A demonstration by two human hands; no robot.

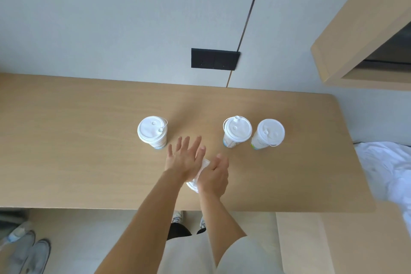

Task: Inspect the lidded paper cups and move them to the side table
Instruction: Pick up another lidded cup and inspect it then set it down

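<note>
Three white-lidded paper cups stand upright on the wooden desk [89, 162]: one to the left [152, 131], one in the middle [237, 130] and one to the right [269, 133]. A fourth lidded paper cup [202, 166] is tipped over above the desk, its lid end [192, 184] towards me, pressed between my two hands. My left hand [184, 158] lies flat on its left side with fingers spread. My right hand [214, 176] wraps around its right side. My hands hide most of this cup.
A black socket plate [214, 59] sits on the wall behind the desk. A wooden shelf [355, 29] juts out at the upper right. White bedding [387, 167] lies right of the desk. A lower wooden surface [300, 242] is at bottom right; shoes [29, 256] at bottom left.
</note>
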